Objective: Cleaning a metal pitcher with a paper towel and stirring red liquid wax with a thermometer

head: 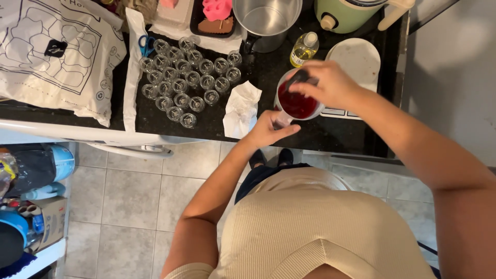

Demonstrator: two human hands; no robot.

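Observation:
A clear measuring jug (295, 105) filled with dark red liquid stands on the black counter (258, 72). My left hand (269, 129) grips the jug's handle at its near side. My right hand (329, 82) is over the jug's rim, closed on a dark utensil (296, 78) that dips into the red liquid. Several small empty glass cups (187, 77) are grouped on the counter to the left of the jug. A crumpled white paper towel (241, 107) lies between the cups and the jug.
A steel pot (266, 20), a small bottle of yellow oil (304, 49), a white round plate (357, 58) and a green appliance (346, 13) stand behind the jug. Blue scissors (146, 44) and a large white printed bag (57, 57) are at the left. Tiled floor lies below.

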